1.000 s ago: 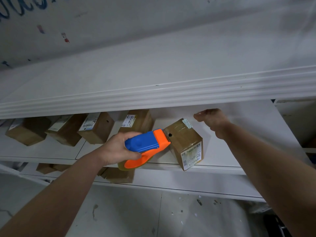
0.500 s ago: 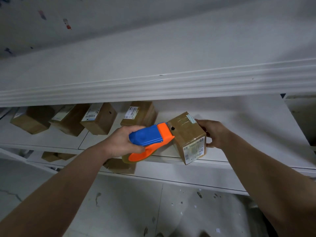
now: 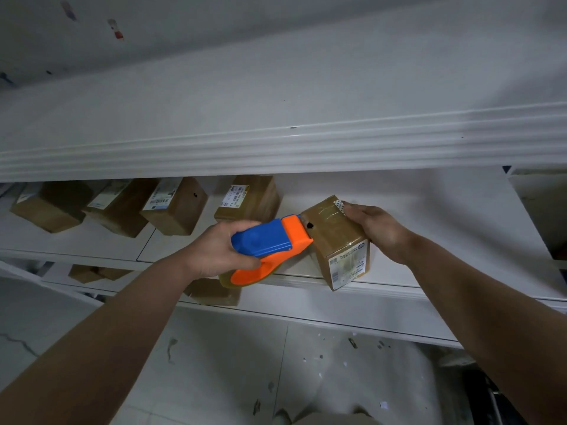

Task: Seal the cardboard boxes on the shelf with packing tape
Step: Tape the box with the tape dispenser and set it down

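A: What are the hands doing?

B: The left hand (image 3: 214, 251) is gripping a blue-and-orange tape dispenser (image 3: 271, 245), closed around its handle and pressing its orange head against the near corner of a cardboard box (image 3: 336, 237). The right hand (image 3: 372, 228) is clasping the box's far side, fingers curled over its top edge.

A: And where is the box sitting?

B: Between the two hands, at the front lip of the shelf (image 3: 383, 279), one corner overhanging the edge.

A: What is lying beyond the hands?

B: Four more boxes (image 3: 175, 207) are standing left of the dispenser, farther back on the shelf.

A: What could go wrong from here?

B: Likely the dispenser's push is tipping the box off the lip if the right hand's clasp loosens. The tape could also wrinkle over the glossy strips already there.
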Demonstrator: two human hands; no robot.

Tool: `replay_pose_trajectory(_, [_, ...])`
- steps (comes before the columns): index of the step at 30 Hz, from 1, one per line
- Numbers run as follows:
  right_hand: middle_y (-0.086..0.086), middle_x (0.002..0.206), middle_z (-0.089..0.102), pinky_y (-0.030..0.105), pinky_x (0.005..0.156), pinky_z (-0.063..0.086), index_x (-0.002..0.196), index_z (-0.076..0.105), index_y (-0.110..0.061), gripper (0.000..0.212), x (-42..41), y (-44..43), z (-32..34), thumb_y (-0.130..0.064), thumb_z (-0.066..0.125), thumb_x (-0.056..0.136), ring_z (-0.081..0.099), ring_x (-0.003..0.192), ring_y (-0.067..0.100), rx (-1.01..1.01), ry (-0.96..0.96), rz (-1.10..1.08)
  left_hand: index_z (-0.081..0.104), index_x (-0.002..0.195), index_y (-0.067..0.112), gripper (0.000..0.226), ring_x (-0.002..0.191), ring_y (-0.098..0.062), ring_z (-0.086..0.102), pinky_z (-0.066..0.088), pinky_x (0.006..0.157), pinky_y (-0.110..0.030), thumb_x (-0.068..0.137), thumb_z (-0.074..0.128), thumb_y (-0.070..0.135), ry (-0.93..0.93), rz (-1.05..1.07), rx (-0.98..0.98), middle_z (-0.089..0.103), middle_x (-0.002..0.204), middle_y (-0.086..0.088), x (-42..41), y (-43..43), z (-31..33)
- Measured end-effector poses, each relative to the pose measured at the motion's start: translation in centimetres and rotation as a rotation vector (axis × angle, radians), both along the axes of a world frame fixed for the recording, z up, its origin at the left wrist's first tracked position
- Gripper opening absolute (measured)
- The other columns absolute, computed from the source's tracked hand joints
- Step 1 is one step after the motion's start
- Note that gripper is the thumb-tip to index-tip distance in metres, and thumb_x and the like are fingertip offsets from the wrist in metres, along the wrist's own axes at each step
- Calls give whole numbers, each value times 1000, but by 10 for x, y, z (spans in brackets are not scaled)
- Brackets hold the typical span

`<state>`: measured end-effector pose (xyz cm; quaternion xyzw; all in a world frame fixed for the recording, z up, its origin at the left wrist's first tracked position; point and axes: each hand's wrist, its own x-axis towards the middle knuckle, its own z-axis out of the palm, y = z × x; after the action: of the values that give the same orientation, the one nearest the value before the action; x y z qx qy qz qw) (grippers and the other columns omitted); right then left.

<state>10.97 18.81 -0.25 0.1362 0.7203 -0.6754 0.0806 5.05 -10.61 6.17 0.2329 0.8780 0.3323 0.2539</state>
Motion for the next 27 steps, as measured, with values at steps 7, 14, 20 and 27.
replay_pose_trajectory(7, [5, 104, 72, 39, 104, 41, 106, 67, -17, 48, 6, 0, 6, -50, 33, 100, 64, 103, 22, 8, -186, 66, 58, 115, 49, 65, 103, -2, 62, 54, 91, -32, 60, 85, 30, 19, 16, 26, 65, 111, 16, 2, -1, -5])
replay_pose_trajectory(14, [1, 144, 47, 24, 100, 32, 139, 48, -20, 39, 4, -10, 23, -28, 43, 101, 46, 126, 19, 456, 100, -56, 57, 112, 49, 62, 101, -2, 61, 53, 88, -26, 70, 85, 14, 34, 5, 37, 64, 111, 15, 5, -1, -5])
replay_pose_trajectory(20, [-9, 161, -8, 35, 120, 0, 153, -1, -23, 58, 5, -19, 12, -43, 19, 103, -14, 146, 5, 1202, 231, 534, 55, 113, 48, 62, 104, -7, 61, 54, 89, -29, 70, 85, 16, 41, 6, 39, 63, 112, 13, 6, 0, -7])
replay_pose_trajectory(27, [-4, 161, -13, 46, 117, -6, 154, -4, -21, 85, 8, -33, 35, -62, 28, 86, -18, 146, 10, 1302, 177, 737, 56, 122, 41, 64, 106, -9, 61, 54, 88, -30, 70, 85, 17, 27, 7, 40, 63, 113, 11, 5, -4, -10])
